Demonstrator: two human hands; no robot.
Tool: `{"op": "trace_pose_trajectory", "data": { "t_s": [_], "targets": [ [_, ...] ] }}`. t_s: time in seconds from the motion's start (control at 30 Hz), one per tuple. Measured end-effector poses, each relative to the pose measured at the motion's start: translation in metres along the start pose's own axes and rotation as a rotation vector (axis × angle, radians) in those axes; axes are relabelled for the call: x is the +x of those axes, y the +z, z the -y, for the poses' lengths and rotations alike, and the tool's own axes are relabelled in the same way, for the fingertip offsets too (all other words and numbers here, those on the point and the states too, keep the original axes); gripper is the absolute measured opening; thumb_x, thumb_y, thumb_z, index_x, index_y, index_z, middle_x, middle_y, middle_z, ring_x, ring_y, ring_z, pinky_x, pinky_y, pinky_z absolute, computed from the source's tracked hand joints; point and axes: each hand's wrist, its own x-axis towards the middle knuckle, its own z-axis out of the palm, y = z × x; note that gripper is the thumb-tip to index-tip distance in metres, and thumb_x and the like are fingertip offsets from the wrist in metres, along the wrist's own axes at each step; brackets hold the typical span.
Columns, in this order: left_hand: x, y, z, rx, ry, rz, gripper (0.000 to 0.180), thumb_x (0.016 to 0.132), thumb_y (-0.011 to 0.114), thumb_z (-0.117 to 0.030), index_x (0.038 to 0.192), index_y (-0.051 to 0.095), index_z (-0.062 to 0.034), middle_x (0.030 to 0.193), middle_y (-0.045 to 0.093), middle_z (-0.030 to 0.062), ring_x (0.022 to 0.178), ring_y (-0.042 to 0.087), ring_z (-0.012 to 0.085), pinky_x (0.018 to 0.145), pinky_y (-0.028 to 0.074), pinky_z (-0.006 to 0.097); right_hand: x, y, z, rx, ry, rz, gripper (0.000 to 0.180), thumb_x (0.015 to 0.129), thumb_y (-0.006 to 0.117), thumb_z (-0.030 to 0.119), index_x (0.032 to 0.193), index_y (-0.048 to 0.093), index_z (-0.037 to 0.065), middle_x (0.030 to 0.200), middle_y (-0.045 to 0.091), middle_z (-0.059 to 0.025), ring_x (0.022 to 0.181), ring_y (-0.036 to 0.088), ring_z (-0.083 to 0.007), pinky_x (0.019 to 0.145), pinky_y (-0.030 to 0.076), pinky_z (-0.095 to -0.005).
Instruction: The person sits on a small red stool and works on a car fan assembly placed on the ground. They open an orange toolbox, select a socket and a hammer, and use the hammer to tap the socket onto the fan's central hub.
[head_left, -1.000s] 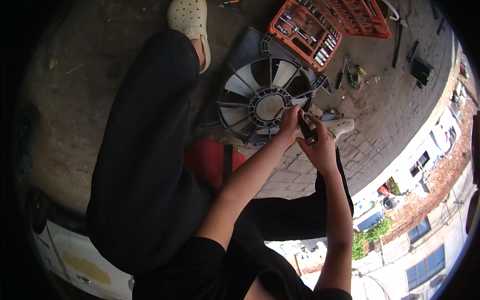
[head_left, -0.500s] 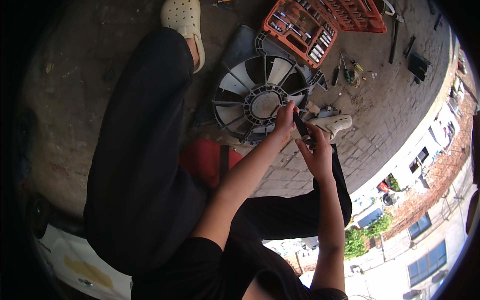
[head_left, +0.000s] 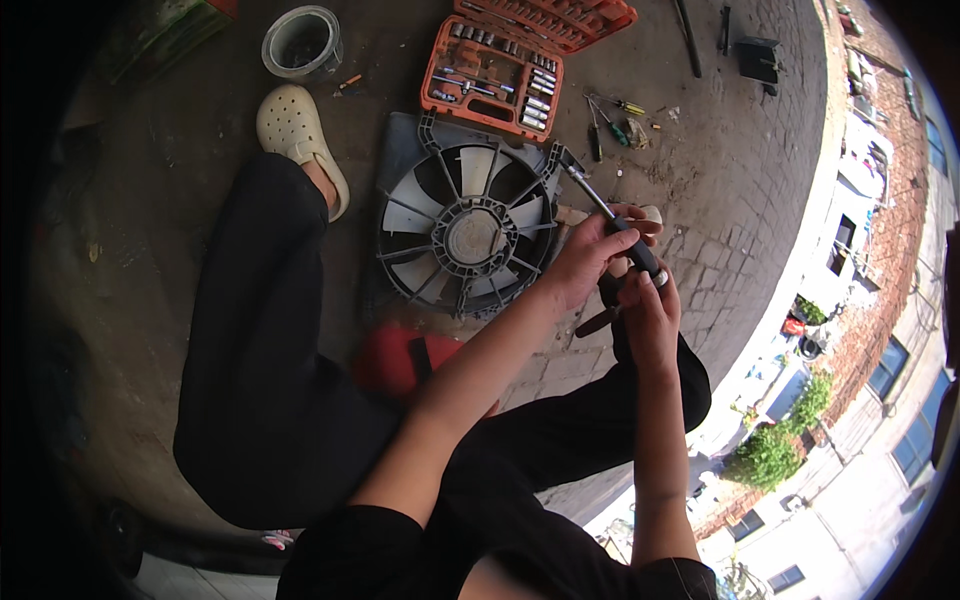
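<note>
One long tool: we see a slim silver metal shaft with a thick black handle (head_left: 592,192), slanting in the air just right of the fan; its far tip appears beside the fan's upper right corner, and we cannot tell whether they touch.
Left hand: we have the left hand (head_left: 597,250) wrapped around the handle, thumb along its top, some fingers only loosely curled beyond it.
Right hand: we have the right hand (head_left: 652,305) drawn in at the handle's lower end, thumb and fingertips pinching it, right of and below the fan.
Dark flat piece: below our hands shows a dark, tapering piece (head_left: 597,322), below and right of the fan; we cannot tell what it is or whether it is held.
Fan: we face a round grey plastic fan with pale blades and a ribbed frame (head_left: 473,236), lying on the ground.
Socket case: above the fan sits an unfolded orange plastic case (head_left: 480,121) holding rows of silver metal sockets (head_left: 540,95).
Screwdriver: a yellow-handled screwdriver (head_left: 630,107) lies above and right of the fan.
Clog: our cream perforated clog (head_left: 290,120) is up and left of the fan.
Bucket: a round grey bucket (head_left: 290,71) stands beyond that clog, farther from the fan.
Red item: a red item with a black band (head_left: 385,360) sits below the fan.
</note>
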Motion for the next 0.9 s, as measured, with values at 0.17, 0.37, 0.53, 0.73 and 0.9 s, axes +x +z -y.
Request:
{"op": "trace_pose_trajectory", "data": {
  "t_s": [0.17, 0.37, 0.53, 0.73, 0.9],
  "targets": [
    [-0.015, 0.02, -0.029, 0.101, 0.015, 0.053, 0.021, 0.094, 0.061, -0.014, 0.113, 0.06, -0.0061, 0.114, 0.066, 0.0106, 0.109, 0.062, 0.0186, 0.09, 0.051, 0.03, -0.014, 0.006, 0.033, -0.165, -0.21, 0.211, 0.039, 0.097, 0.052, 0.006, 0.134, 0.041, 0.0, 0.1, 0.06, -0.0039, 0.078, 0.05, -0.0069, 0.07, 0.043, -0.0207],
    [-0.05, 0.03, -0.042, 0.092, 0.092, -0.003, 0.03, 0.095, 0.06, -0.017, 0.121, 0.055, -0.0027, 0.118, 0.064, 0.0113, 0.114, 0.06, 0.0208, 0.098, 0.05, 0.033, -0.029, 0.017, 0.033, -0.244, -0.411, 0.284, 0.038, 0.093, 0.06, 0.002, 0.128, 0.044, 0.0, 0.092, 0.059, -0.0031, 0.075, 0.052, -0.0062, 0.066, 0.044, -0.0208],
    [-0.087, 0.038, -0.042, -0.177, 0.082, 0.052, 0.036, 0.1, 0.047, -0.012, 0.133, 0.042, 0.0023, 0.135, 0.051, 0.0138, 0.129, 0.048, 0.0225, 0.104, 0.048, 0.034, -0.057, 0.018, 0.042, -0.199, -0.407, 0.401, 0.036, 0.086, 0.065, -0.001, 0.117, 0.047, 0.001, 0.094, 0.066, -0.0103, 0.074, 0.063, -0.0133, 0.066, 0.05, -0.0261],
    [-0.118, 0.04, -0.054, -0.022, 0.077, 0.047, 0.037, 0.1, 0.05, -0.017, 0.13, 0.045, 0.0031, 0.126, 0.057, 0.0142, 0.122, 0.055, 0.0229, 0.102, 0.051, 0.035, -0.051, 0.002, 0.038, -0.852, -1.166, 0.263, 0.037, 0.081, 0.067, 0.012, 0.115, 0.054, 0.008, 0.089, 0.064, -0.0085, 0.081, 0.064, -0.0303, 0.066, 0.052, -0.0394],
    [-0.119, 0.048, -0.057, 0.02, -0.055, -0.029, 0.035, 0.103, 0.045, -0.022, 0.129, 0.048, 0.001, 0.125, 0.059, 0.0127, 0.114, 0.06, 0.021, 0.093, 0.056, 0.037, -0.061, 0.0, 0.033, -0.838, -1.028, 0.262, 0.032, 0.084, 0.067, 0.02, 0.104, 0.048, 0.005, 0.076, 0.064, -0.0139, 0.072, 0.065, -0.0339, 0.059, 0.05, -0.0433]
  ]
}}
